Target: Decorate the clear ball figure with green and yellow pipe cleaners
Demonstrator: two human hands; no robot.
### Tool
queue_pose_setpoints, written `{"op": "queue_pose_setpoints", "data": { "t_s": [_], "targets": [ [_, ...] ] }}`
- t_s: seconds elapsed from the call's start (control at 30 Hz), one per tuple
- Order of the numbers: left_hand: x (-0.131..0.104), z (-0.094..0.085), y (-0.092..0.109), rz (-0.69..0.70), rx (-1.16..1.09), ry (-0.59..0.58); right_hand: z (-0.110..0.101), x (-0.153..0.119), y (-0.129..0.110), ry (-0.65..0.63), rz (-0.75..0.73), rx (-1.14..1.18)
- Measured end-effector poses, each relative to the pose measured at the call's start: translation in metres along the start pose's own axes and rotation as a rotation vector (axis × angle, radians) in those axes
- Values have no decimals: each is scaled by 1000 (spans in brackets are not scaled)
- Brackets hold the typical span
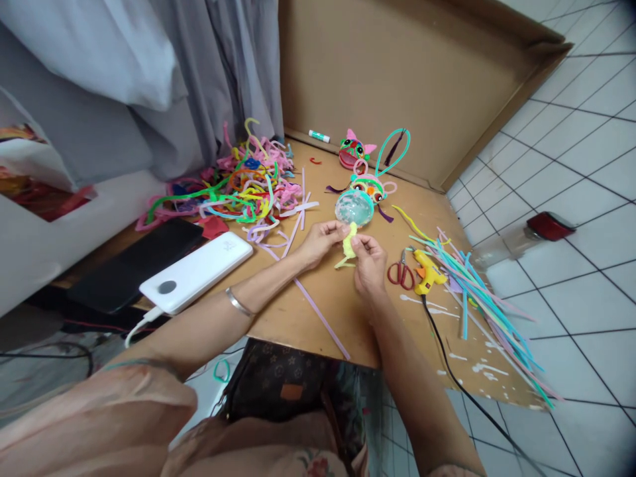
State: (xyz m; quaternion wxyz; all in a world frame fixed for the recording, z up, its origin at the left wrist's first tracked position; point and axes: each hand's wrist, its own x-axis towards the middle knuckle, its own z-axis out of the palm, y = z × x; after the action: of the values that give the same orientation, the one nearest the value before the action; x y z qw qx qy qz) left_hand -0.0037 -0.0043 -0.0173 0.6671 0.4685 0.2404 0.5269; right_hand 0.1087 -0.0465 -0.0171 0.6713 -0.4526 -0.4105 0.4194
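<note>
A small pale yellow fuzzy piece (348, 244) is held up between my two hands over the table. My left hand (322, 242) pinches its upper left side, and my right hand (369, 260) pinches it from the right. A thin yellow strand sticks out at its lower end. Just beyond the fingertips lies a shiny teal rounded form (354, 208), touching or close to an animal-like face (368, 189) with pink loops and purple tassels. Behind it stands a red and green figure (352, 152) with pink ears.
Tangled pipe cleaners (248, 185) are heaped at the back left, near a white power bank (196, 271) and a black phone (136, 264). Red-handled scissors (401, 275), a yellow glue gun (428, 271) with a cable and straight pipe cleaners (489, 311) lie on the right.
</note>
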Motion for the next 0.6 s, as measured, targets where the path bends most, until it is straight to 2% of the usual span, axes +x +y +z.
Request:
{"op": "queue_pose_setpoints", "data": {
  "t_s": [0.2,0.33,0.47,0.6],
  "targets": [
    [-1,3,-8,118,26,75,3,1,7,-26,16,139],
    [-2,6,-6,125,63,108,5,2,7,11,46,168],
    [-5,7,0,100,62,74,4,3,3,54,41,164],
    [-8,8,0,24,147,-10,2,5,2,116,29,196]
  ]
}}
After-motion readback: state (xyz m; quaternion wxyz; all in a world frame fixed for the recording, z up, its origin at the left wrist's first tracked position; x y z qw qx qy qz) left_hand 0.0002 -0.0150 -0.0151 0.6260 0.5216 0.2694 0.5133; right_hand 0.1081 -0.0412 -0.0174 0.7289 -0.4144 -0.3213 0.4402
